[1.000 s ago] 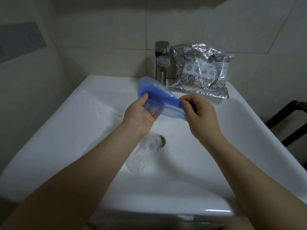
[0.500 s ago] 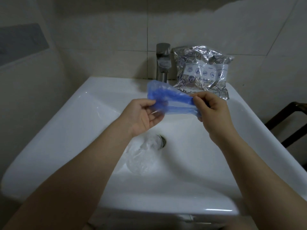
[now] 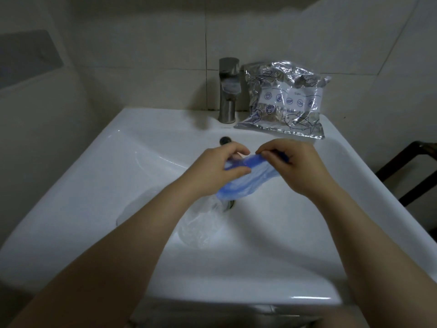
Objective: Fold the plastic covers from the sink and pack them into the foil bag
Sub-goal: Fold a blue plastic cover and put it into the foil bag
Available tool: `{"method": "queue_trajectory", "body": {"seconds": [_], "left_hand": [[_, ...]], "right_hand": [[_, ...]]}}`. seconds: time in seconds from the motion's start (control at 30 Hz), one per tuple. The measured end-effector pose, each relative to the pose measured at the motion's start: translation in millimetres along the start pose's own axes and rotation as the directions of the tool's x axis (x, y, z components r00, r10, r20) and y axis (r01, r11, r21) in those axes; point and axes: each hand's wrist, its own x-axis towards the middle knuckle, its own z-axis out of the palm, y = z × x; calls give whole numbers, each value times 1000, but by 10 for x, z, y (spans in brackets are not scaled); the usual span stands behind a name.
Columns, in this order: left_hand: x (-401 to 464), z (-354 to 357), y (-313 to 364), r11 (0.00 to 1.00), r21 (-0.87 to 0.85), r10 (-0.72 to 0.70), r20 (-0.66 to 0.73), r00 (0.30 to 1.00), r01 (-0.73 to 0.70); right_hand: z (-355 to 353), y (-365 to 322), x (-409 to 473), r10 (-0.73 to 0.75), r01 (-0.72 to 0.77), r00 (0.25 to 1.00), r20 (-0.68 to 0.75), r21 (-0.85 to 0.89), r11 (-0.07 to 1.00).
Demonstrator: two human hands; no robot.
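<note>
Blue plastic cover (image 3: 241, 183), thin and crumpled, hangs over the basin of a white sink (image 3: 99, 176) as a person works it between both hands. The left hand (image 3: 217, 166) grips the cover's upper edge, thumb and curled fingers (image 3: 240, 150) pinching the film; the right hand (image 3: 290, 162) pinches the same edge just beside it, fingertips drawn together. Below them a clear plastic cover (image 3: 201, 223) lies loose in the basin by the drain, seemingly not yet folded. At the sink's back ledge, right of the steel tap (image 3: 228, 91), the foil bag (image 3: 283, 100) stands propped against the tiled wall, well apart from the hands; whether it already holds any covers cannot be told. By appearances the job is at an early or middle stage: one cover mid-fold, one waiting, packing to come.
</note>
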Motion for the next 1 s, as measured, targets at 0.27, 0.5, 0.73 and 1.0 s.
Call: {"method": "queue_trajectory", "body": {"seconds": [0.27, 0.5, 0.73, 1.0], "left_hand": [[-13, -191, 3, 996, -87, -15, 65, 998, 21], [-86, -316, 119, 810, -586, 82, 133, 988, 12], [-71, -279, 119, 919, -390, -36, 49, 998, 53], [-39, -226, 148, 899, -421, -149, -36, 988, 120]], "right_hand": [[-161, 110, 19, 244, -286, 954, 175, 280, 917], [-291, 129, 6, 175, -392, 919, 353, 855, 339], [-186, 98, 3, 308, -471, 877, 367, 783, 407], [-157, 62, 4, 261, -319, 947, 185, 492, 810]]}}
